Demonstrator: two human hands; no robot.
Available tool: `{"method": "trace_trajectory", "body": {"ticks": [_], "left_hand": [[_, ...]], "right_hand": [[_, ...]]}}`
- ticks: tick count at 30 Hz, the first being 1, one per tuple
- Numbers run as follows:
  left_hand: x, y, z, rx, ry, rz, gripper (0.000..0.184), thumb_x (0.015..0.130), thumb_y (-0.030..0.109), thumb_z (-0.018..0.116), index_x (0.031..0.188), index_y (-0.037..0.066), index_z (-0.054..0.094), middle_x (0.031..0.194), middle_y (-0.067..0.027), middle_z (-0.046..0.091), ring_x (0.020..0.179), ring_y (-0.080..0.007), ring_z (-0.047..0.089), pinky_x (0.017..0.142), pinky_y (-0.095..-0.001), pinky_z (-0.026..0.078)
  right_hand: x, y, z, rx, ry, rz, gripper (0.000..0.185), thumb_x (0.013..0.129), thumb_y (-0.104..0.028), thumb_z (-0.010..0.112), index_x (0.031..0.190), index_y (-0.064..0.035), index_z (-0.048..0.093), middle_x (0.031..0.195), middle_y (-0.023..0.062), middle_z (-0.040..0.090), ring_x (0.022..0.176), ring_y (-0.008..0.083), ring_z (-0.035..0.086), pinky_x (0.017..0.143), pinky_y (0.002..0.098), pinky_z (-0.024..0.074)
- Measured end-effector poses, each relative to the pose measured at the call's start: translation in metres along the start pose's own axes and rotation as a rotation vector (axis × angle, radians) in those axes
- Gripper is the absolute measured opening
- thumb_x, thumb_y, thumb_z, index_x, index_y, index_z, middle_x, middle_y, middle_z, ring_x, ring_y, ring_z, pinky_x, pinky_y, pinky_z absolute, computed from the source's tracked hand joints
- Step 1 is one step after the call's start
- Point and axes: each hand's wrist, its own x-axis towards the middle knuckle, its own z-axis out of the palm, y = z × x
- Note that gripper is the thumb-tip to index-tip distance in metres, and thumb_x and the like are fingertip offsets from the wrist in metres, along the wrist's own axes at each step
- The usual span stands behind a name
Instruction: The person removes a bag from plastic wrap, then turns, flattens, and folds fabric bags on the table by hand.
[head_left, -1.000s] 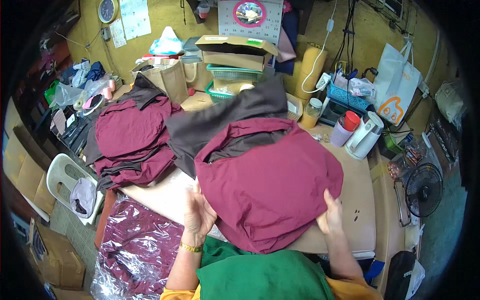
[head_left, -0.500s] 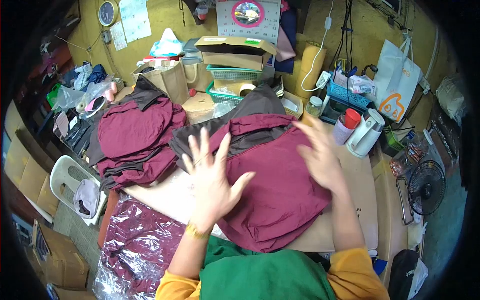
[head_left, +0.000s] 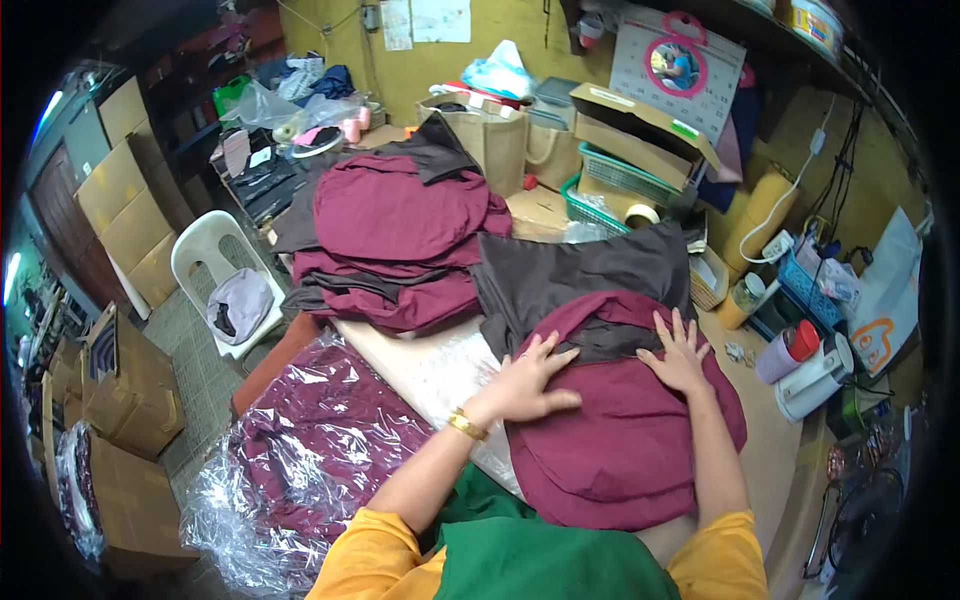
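A maroon garment with dark grey parts [head_left: 610,440] lies spread on the table in front of me. My left hand [head_left: 528,385] rests on its left side, fingers spread, with a gold bracelet at the wrist. On the upper right of the cloth, below the curved maroon band, my right hand [head_left: 680,358] lies with its fingers apart. Neither hand grips anything. The dark grey fabric [head_left: 585,270] extends beyond the maroon part toward the back of the table. Left of it sits a stack of similar maroon and dark grey garments [head_left: 400,215].
Plastic-wrapped maroon clothing [head_left: 320,440] is at the front left. Green baskets [head_left: 625,175] and a cardboard box [head_left: 640,125] stand at the back. A white kettle [head_left: 815,378] and a glass jar [head_left: 741,301] are on the right. A white chair [head_left: 215,255] stands left.
Both hands have come down from above the garment and now lie flat on it. The camera view has turned left, so things appear further right. The dark grey fabric now appears more spread out.
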Motion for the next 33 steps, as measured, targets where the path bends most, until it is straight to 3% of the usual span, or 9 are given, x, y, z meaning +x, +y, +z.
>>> {"method": "trace_trajectory", "body": {"ticks": [3, 5, 7, 13, 18, 24, 25, 29, 33], "left_hand": [[0.02, -0.036, -0.071, -0.261, 0.436, -0.072, 0.025, 0.086, 0.015, 0.072, 0.109, 0.004, 0.072, 0.102, -0.0161, 0.072, 0.096, -0.0295, 0.071, 0.087, -0.0331, 0.053], [0.039, -0.095, -0.094, 0.241, 0.86, -0.019, 0.025, 0.083, 0.011, 0.072, 0.107, 0.006, 0.069, 0.1, -0.0139, 0.07, 0.091, -0.0318, 0.068, 0.08, -0.039, 0.054], [0.055, -0.135, -0.104, 0.646, 0.796, -0.272, 0.036, 0.079, 0.026, 0.078, 0.109, 0.01, 0.069, 0.122, -0.0101, 0.064, 0.107, -0.0304, 0.063, 0.086, -0.0405, 0.05], [0.088, -0.187, -0.124, 0.538, 0.595, -0.238, 0.015, 0.089, 0.021, 0.066, 0.099, 0.011, 0.064, 0.089, -0.0123, 0.07, 0.085, -0.0336, 0.069, 0.074, -0.0489, 0.051], [0.132, -0.117, -0.166, 0.275, 0.815, -0.038, 0.016, 0.095, 0.017, 0.06, 0.099, 0.003, 0.056, 0.083, -0.0214, 0.067, 0.079, -0.0413, 0.067, 0.067, -0.051, 0.05], [0.152, 0.073, -0.227, -0.904, 0.69, 0.178, 0.014, 0.099, 0.021, 0.06, 0.097, 0.008, 0.055, 0.074, 0.0019, 0.055, 0.062, -0.0089, 0.051, 0.059, -0.0274, 0.045], [0.136, 0.115, -0.233, -1.117, 0.688, 0.206, 0.014, 0.1, 0.02, 0.058, 0.093, 0.009, 0.053, 0.073, 0.0052, 0.05, 0.06, -0.0064, 0.046, 0.054, -0.0253, 0.041], [0.104, 0.128, -0.286, -0.534, 1.004, 0.375, 0.015, 0.1, 0.021, 0.057, 0.097, 0.007, 0.058, 0.081, -0.0016, 0.056, 0.068, -0.011, 0.053, 0.064, -0.0275, 0.045], [0.096, 0.093, -0.332, 0.474, 1.152, 0.263, 0.028, 0.097, 0.024, 0.059, 0.111, 0.001, 0.067, 0.096, -0.0123, 0.07, 0.083, -0.0257, 0.068, 0.083, -0.0369, 0.055]], "right_hand": [[-0.018, -0.01, -0.051, 0.092, 0.047, -0.017, 0.088, 0.08, -0.047, 0.076, 0.154, -0.028, 0.033, 0.165, 0.0195, 0.011, 0.149, 0.0491, 0.01, 0.112, 0.0737, 0.0108], [-0.037, -0.022, -0.067, 0.173, 0.337, -0.109, 0.074, 0.081, -0.027, 0.077, 0.146, -0.0171, 0.044, 0.159, 0.0238, 0.026, 0.147, 0.0456, 0.021, 0.114, 0.0659, 0.0181], [-0.055, -0.03, -0.078, 0.329, 0.381, -0.234, 0.064, 0.081, -0.025, 0.077, 0.139, -0.014, 0.052, 0.156, 0.0234, 0.032, 0.147, 0.043, 0.024, 0.115, 0.0656, 0.0162], [-0.111, -0.069, -0.101, 0.294, 0.125, -0.305, 0.052, 0.08, -0.02, 0.079, 0.128, -0.0094, 0.061, 0.153, 0.022, 0.037, 0.148, 0.0396, 0.025, 0.118, 0.0639, 0.0089], [-0.102, -0.09, -0.113, 0.603, 0.165, -0.6, 0.045, 0.081, -0.012, 0.077, 0.123, -0.0041, 0.063, 0.135, 0.0189, 0.057, 0.124, 0.0321, 0.058, 0.105, 0.0441, 0.0461], [-0.081, -0.209, -0.097, 0.91, 0.208, -0.723, 0.137, 0.062, -0.039, 0.094, 0.155, 0.0059, 0.003, 0.161, 0.0291, 0.008, 0.152, 0.0403, 0.007, 0.124, 0.043, 0.011], [-0.085, -0.227, -0.101, 0.836, 0.458, -0.705, 0.128, 0.067, -0.034, 0.092, 0.156, 0.0016, 0.007, 0.158, 0.0288, 0.022, 0.147, 0.0398, 0.026, 0.119, 0.0459, 0.0278], [-0.058, -0.19, -0.136, 1.118, 0.175, -0.622, 0.054, 0.084, -0.002, 0.07, 0.134, -0.0031, 0.049, 0.077, 0.0055, 0.069, 0.058, 0.0141, 0.064, 0.054, 0.0278, 0.0516], [-0.103, -0.146, -0.224, 1.507, 0.047, -0.933, 0.087, 0.073, -0.015, 0.087, 0.144, -0.0054, 0.038, 0.116, 0.0111, 0.064, 0.083, 0.0135, 0.066, 0.072, 0.0257, 0.0548]]}}
